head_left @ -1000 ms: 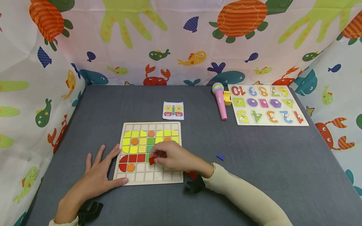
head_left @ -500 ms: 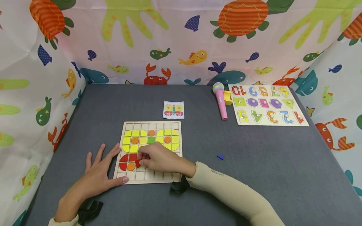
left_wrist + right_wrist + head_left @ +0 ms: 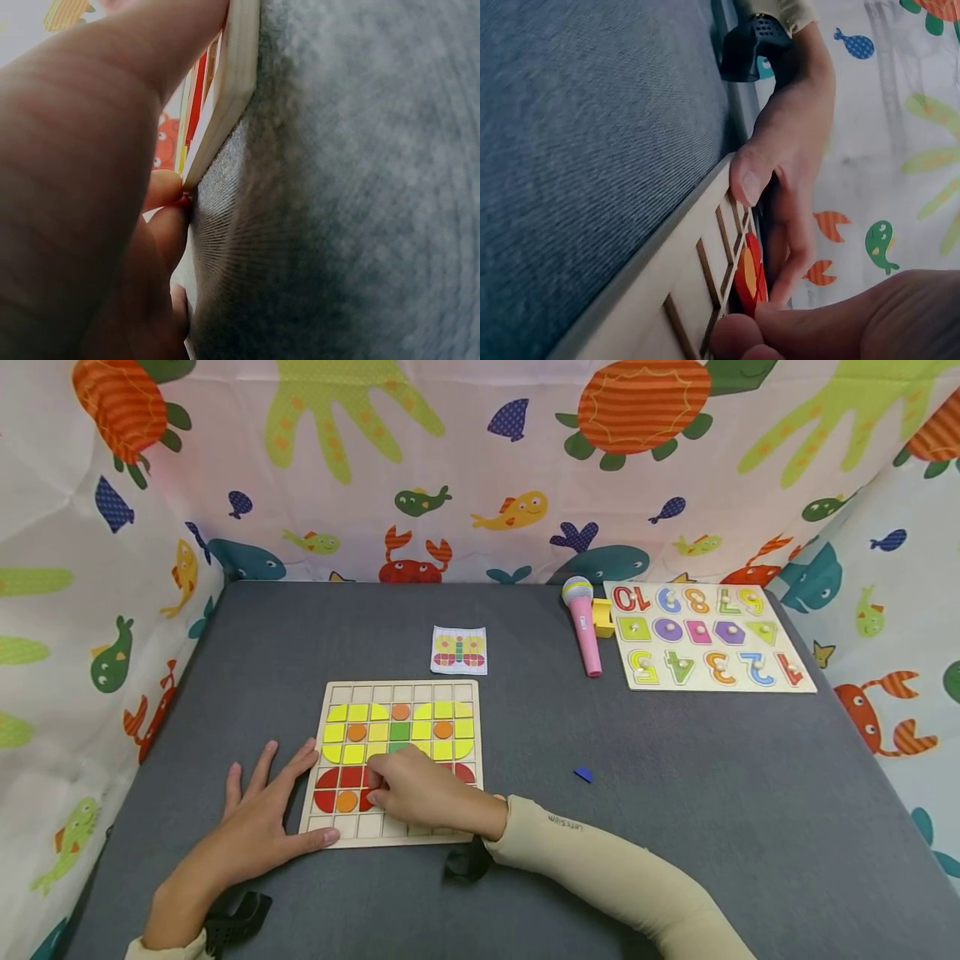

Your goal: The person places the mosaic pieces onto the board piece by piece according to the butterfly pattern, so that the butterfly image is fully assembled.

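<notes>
A square wooden grid board [image 3: 371, 832] lies on the table with yellow, green, orange and red tiles forming a pattern. My left hand [image 3: 258, 827] rests at its left side, fingers spread along the edge and thumb on the front left corner. Over the lower middle of the board, my right hand [image 3: 427, 787] has its fingers curled, thumb and index fingertip pinching a red tile [image 3: 365, 800] beside a round orange tile [image 3: 347, 801]. That red tile sits at its cell in the lower red row. Part of the pattern is hidden beneath the right hand.
Behind the board lies a small pattern card [image 3: 459, 652]. A pink toy microphone [image 3: 583, 625], a yellow block [image 3: 602, 618] and a number-and-shape puzzle board [image 3: 652, 639] are at the back right. One small blue piece [image 3: 582, 774] lies right of the grid board on the grey table [image 3: 675, 793].
My right hand has moved left across the board with the red tile, from near the middle column to the cell beside the orange tile, and lowered it there. My left hand stays put.
</notes>
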The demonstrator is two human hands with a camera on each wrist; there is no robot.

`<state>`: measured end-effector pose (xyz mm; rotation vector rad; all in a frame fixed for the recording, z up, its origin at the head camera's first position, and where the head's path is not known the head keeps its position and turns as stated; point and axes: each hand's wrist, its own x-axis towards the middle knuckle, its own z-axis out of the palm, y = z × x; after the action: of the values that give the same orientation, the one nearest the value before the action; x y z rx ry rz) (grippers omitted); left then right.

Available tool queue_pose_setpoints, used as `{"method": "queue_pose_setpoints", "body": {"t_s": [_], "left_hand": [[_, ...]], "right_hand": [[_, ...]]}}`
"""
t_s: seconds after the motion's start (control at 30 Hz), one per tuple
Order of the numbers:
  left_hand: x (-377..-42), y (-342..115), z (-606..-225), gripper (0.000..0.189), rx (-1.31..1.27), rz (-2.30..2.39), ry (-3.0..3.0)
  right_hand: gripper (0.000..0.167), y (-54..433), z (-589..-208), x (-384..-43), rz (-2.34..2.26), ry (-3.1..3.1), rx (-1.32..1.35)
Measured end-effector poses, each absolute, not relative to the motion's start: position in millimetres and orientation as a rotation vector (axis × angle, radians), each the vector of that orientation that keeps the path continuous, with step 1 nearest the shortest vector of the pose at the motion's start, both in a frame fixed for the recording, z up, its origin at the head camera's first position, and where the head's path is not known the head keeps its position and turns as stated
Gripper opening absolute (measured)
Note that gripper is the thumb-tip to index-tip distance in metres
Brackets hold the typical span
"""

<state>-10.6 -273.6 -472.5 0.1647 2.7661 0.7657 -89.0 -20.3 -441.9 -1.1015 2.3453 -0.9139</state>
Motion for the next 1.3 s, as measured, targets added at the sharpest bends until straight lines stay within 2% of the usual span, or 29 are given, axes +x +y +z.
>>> {"method": "queue_pose_setpoints", "body": {"t_s": [0.17,0.3,0.47,0.53,0.63,0.67,0.77,0.97,1.1,1.3], "left_hand": [[-11.3,-273.7,-471.8,0.122,0.158,0.754,2.76],[-11.0,-273.2,-471.6,0.122,0.155,0.747,2.757],[-9.8,-272.4,-472.9,0.121,0.161,0.758,2.767],[-9.2,-272.3,-473.7,0.121,0.159,0.764,2.768],[-8.2,-272.0,-474.7,0.121,0.154,0.765,2.767],[-8.0,-271.9,-475.0,0.121,0.153,0.765,2.767],[-7.9,-271.8,-474.9,0.122,0.156,0.767,2.771],[-10.1,-272.1,-473.5,0.124,0.149,0.753,2.772],[-10.8,-272.4,-473.3,0.125,0.143,0.748,2.774],[-9.9,-272.7,-474.8,0.125,0.14,0.747,2.768]], "right_hand": [[0.016,-25.1,-437.5,-86.1,-0.826,2.383,-1.099],[0.001,-29.2,-436.3,-83.7,-0.742,2.407,-1.112],[0.014,-33.3,-437.7,-79.4,-0.689,2.445,-1.125],[0.013,-32.8,-438.5,-79.1,-0.718,2.443,-1.111],[0.004,-25.6,-437.5,-80.6,-0.799,2.417,-1.101],[0.006,-21.1,-436.9,-81.8,-0.836,2.403,-1.107],[0.017,-0.9,-431.2,-85.9,-0.93,2.353,-1.16],[0.006,59.6,-421.7,-95.7,-1.05,2.324,-1.262],[0.003,104.4,-421.5,-99.1,-1.106,2.374,-1.209],[0.009,173.7,-427.2,-104.7,-1.062,2.54,-1.069]]}}
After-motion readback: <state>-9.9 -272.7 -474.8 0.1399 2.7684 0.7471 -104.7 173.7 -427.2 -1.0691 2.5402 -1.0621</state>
